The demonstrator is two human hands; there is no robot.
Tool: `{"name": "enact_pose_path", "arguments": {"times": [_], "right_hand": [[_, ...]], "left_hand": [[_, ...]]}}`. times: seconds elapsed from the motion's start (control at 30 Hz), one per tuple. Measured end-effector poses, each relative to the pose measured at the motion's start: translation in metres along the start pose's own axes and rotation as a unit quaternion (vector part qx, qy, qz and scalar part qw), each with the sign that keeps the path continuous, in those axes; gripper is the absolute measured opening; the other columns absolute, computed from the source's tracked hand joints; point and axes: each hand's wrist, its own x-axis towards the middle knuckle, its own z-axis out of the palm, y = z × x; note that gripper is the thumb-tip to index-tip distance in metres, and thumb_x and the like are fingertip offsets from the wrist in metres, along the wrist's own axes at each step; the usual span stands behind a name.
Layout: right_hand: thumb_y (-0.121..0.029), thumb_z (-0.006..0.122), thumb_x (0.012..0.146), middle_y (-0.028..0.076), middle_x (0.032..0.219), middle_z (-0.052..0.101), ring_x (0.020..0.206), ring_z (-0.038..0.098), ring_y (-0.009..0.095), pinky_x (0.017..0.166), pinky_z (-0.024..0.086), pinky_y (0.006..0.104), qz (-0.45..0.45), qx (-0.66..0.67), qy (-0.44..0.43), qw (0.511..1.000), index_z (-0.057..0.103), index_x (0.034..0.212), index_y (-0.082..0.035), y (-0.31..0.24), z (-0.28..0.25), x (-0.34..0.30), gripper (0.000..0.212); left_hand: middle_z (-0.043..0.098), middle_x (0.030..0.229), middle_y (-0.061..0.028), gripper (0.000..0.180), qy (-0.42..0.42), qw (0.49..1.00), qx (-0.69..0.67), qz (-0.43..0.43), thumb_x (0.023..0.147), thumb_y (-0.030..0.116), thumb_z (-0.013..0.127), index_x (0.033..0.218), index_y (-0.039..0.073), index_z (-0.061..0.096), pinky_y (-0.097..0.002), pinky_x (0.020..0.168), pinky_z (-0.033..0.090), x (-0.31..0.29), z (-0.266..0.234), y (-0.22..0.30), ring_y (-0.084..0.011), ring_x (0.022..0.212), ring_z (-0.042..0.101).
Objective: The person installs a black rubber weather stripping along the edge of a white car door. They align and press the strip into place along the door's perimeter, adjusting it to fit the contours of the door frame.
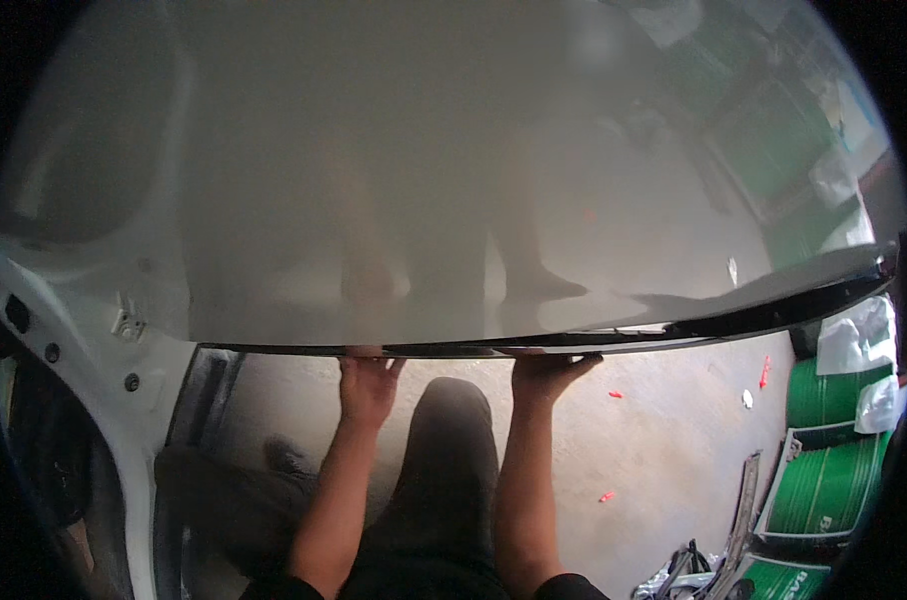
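A large glossy grey car body panel (424, 190), probably a door, fills the upper part of the head view and mirrors my arms. A long black trim strip (774, 312) runs along its lower edge. Toward the right end, the strip stands slightly apart from the panel, leaving a narrow gap. My left hand (368, 388) is closed on the strip left of centre, its fingertips hidden behind the edge. My right hand (542, 378) grips it a little further right, with the thumb stretched along the underside and the other fingers mostly hidden.
At the left is the pale car body frame (124, 400) with bolts and a dark opening. Green containers (834, 485) with clear plastic line the right side. Dark strips and loose parts (689, 570) lie near them. Small red scraps (608, 496) dot the concrete floor (664, 440).
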Motion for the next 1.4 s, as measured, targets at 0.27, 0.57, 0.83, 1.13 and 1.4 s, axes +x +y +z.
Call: {"name": "enact_pose_path", "arguments": {"times": [0.27,0.57,0.83,1.13,1.4], "right_hand": [[-0.074,0.039,0.082,0.0,0.138,0.044,0.124,0.042,0.021,0.102,0.036,0.0422,0.019,-0.06,-0.116,0.991,0.039,0.137,-0.021,0.0,-0.004,0.001,0.077],[-0.046,0.035,0.098,0.008,0.148,0.019,0.13,0.029,0.029,0.108,0.029,0.0461,-0.014,-0.134,-0.11,0.985,0.012,0.144,-0.017,-0.001,-0.01,0.009,0.059],[-0.079,0.041,0.076,0.005,0.143,0.039,0.125,0.041,0.029,0.098,0.038,0.0479,0.016,-0.069,-0.007,0.997,0.037,0.139,-0.019,-0.006,-0.019,0.018,0.086],[-0.074,0.052,0.075,0.006,0.134,0.047,0.118,0.048,0.024,0.092,0.047,0.0412,-0.018,-0.044,-0.019,0.999,0.042,0.134,-0.014,-0.005,-0.004,0.004,0.086],[-0.077,0.049,0.074,0.007,0.132,0.049,0.115,0.051,0.026,0.093,0.047,0.0434,0.001,-0.048,-0.029,0.998,0.043,0.134,-0.014,-0.007,-0.011,0.011,0.087]], "left_hand": [[0.058,0.118,-0.0051,0.048,0.034,0.999,0.014,0.004,0.08,0.045,0.067,0.114,0.012,0.058,-0.0481,0.104,0.038,0.0,0.008,0.005,-0.0224,0.116,0.051],[0.051,0.128,-0.0024,0.05,0.054,0.998,0.014,0.012,0.079,0.039,0.07,0.121,0.017,0.053,-0.0491,0.106,0.034,0.001,-0.004,0.016,-0.0227,0.122,0.045],[0.053,0.126,-0.0082,0.046,0.07,0.997,0.03,0.005,0.081,0.032,0.069,0.12,0.014,0.053,-0.0469,0.101,0.041,-0.002,-0.01,0.018,-0.0268,0.119,0.048],[0.055,0.124,-0.0054,0.044,-0.02,1.0,-0.019,0.002,0.081,0.029,0.07,0.117,0.01,0.055,-0.0429,0.106,0.036,-0.003,-0.006,0.022,-0.0222,0.119,0.049],[0.053,0.127,-0.006,0.056,-0.054,0.998,-0.005,0.007,0.076,0.033,0.074,0.121,0.009,0.052,-0.0413,0.106,0.036,0.001,-0.024,0.019,-0.0233,0.121,0.048]]}}
